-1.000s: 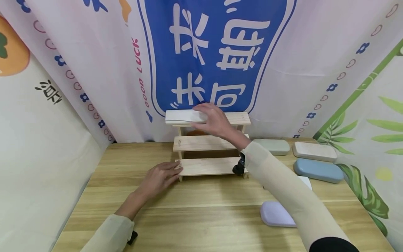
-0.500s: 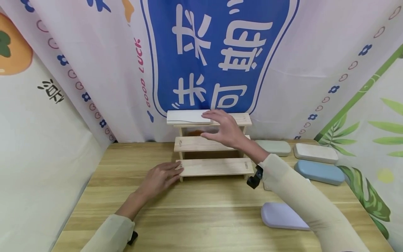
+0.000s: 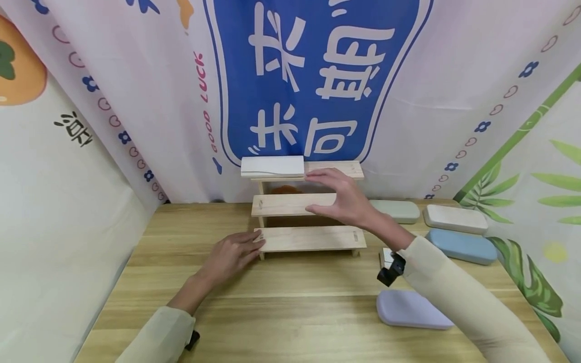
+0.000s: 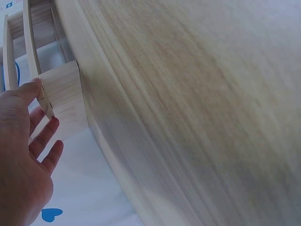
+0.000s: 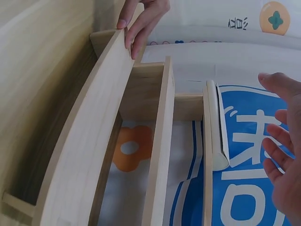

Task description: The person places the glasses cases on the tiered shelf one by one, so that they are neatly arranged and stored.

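Observation:
A three-tier wooden display shelf (image 3: 308, 239) stands against the curtain at the back of the table. On the left half of its top tier lies a white case (image 3: 272, 166), its flap edge showing in the right wrist view (image 5: 217, 127). My left hand (image 3: 232, 254) pinches the left end of the lowest board; in the left wrist view the thumb and fingers (image 4: 44, 136) are on either side of it. Fingers spread and holding nothing, my right hand (image 3: 347, 199) hovers in front of the upper tiers, apart from the white case.
Right of the shelf lie a pale green case (image 3: 396, 211), an off-white case (image 3: 455, 219) and a blue case (image 3: 462, 246). A lilac case (image 3: 410, 309) lies nearer the front. A small white item (image 3: 387, 256) is partly hidden by the right wrist camera.
My right hand has let go of the white case and moved right and down, away from it. The case stays on the top tier; my left hand has not moved.

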`<state>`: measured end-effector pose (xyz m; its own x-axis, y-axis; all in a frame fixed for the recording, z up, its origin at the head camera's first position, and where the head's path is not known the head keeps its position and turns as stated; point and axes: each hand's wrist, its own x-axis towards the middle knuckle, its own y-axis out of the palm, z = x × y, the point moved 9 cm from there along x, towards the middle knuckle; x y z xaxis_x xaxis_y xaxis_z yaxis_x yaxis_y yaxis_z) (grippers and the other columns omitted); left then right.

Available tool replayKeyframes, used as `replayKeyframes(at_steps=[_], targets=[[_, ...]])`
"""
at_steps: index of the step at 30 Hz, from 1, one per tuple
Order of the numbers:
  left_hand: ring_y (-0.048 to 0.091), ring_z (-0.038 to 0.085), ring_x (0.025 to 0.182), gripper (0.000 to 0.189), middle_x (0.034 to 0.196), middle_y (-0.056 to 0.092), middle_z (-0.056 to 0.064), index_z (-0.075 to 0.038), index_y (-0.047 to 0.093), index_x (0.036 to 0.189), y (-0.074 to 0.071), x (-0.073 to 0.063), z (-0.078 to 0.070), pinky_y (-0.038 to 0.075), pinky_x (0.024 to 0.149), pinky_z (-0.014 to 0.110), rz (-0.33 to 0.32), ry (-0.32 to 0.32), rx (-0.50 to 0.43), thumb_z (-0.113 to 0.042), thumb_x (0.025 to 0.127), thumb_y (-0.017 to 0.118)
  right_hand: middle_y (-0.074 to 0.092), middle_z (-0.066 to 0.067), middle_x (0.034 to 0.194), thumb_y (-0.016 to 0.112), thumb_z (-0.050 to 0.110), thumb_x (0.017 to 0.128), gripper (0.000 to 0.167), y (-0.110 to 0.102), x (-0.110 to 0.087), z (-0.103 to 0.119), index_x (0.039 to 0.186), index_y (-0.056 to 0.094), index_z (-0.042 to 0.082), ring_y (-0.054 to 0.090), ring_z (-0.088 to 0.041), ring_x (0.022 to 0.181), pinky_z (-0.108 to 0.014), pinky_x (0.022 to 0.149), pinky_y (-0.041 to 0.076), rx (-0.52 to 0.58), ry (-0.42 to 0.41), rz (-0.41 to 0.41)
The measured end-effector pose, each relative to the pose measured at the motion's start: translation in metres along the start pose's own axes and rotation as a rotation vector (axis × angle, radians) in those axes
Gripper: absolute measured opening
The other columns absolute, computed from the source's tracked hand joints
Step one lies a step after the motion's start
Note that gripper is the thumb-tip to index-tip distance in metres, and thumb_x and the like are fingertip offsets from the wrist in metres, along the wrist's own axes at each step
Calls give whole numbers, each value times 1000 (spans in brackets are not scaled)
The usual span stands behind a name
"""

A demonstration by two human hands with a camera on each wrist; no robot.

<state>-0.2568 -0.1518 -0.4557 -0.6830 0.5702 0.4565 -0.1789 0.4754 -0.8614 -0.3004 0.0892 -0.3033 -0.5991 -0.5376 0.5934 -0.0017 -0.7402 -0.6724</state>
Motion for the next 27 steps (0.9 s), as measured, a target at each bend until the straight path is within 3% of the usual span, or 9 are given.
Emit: replayKeyframes(at_steps=[19, 27], targets=[[71, 35, 121, 32, 139, 68, 14, -12, 78, 125, 0, 1, 2, 60, 100, 52, 18, -21, -12, -15, 93, 83, 70, -15, 136, 95, 13, 76, 61, -17, -60, -13, 131, 72, 0, 66, -36, 127, -55, 104, 56, 9, -36, 84], [71, 34, 121, 32, 140, 68, 14, -12, 78, 125, 1, 0, 2, 59, 101, 51, 26, -28, -13, -15, 94, 82, 71, -13, 136, 95, 19, 77, 60, -17, -86, -24, 130, 73, 2, 67, -35, 125, -57, 102, 56, -22, 28, 169]])
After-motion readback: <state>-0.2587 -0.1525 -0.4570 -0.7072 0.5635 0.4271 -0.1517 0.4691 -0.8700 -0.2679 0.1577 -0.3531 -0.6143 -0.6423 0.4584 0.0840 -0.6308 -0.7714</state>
